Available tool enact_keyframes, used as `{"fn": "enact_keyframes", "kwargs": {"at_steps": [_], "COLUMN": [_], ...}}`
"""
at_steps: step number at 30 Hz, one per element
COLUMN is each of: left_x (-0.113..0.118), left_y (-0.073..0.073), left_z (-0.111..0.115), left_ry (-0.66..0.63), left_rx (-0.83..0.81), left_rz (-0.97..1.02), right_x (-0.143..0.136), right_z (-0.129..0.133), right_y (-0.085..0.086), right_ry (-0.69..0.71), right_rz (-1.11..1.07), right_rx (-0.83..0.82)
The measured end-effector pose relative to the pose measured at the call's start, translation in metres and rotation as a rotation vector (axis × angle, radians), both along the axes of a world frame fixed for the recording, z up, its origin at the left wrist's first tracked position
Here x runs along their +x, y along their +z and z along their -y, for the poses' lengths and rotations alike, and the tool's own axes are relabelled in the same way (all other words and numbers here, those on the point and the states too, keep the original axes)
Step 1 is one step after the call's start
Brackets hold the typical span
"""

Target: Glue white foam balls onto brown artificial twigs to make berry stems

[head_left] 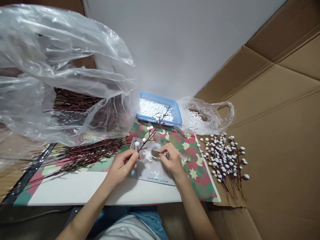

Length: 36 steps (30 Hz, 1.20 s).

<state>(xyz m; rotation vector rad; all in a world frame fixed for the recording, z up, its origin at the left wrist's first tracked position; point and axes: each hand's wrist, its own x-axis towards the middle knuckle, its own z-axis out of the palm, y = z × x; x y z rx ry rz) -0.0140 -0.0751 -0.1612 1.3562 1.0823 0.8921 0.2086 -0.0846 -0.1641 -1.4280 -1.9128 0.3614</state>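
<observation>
My left hand (127, 162) is closed in a pinch on the lower end of a dark brown artificial berry branch (150, 136). The branch slants up and away to the right, with several white berries on its twigs. Over the right part of a grey glue gun mat (160, 173), my right hand (173, 159) has its thumb and fingers drawn together. What they hold is too small and hidden to make out. A flat brown piece (156, 153) shows just left of those fingertips, beside whitish glue residue (148, 155) on the mat.
Behind the mat stands a blue basket (178, 115) of white berries, with a plastic bag (212, 116) of more to its right. Bare branches (92, 151) lie left, below a large clear bag (110, 76). Finished-looking berry branches (226, 160) lie right, by a cardboard wall (280, 140).
</observation>
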Motion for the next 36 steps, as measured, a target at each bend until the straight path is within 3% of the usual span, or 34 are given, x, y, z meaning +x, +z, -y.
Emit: {"fn": "enact_keyframes", "kwargs": {"at_steps": [4, 11, 15, 18, 23, 28, 36], "left_x": [-0.001, -0.002, -0.002, -0.001, 0.0, 0.001, 0.002], "left_y": [-0.001, 0.003, 0.002, 0.0, -0.001, -0.002, -0.007], "left_z": [0.001, 0.001, 0.001, 0.002, 0.003, 0.004, 0.005], "left_ry": [0.002, 0.011, 0.003, 0.005, -0.013, -0.037, -0.08], "left_rx": [0.01, 0.023, 0.02, 0.018, 0.029, 0.053, 0.097], "left_rz": [0.004, -0.009, -0.007, -0.007, -0.026, -0.037, -0.064], "right_x": [-0.016, -0.008, -0.009, -0.009, -0.019, -0.036, -0.039], "right_z": [-0.005, 0.0, 0.001, 0.004, 0.01, 0.012, 0.008], "right_y": [-0.005, -0.004, -0.009, -0.009, -0.004, -0.003, -0.008], "right_ry": [0.045, -0.014, 0.071, 0.015, -0.119, -0.192, -0.097], "right_rz": [0.1, -0.013, 0.056, -0.147, -0.671, -0.673, -0.606], "right_rx": [0.013, 0.054, 0.014, 0.026, 0.224, 0.275, 0.346]}}
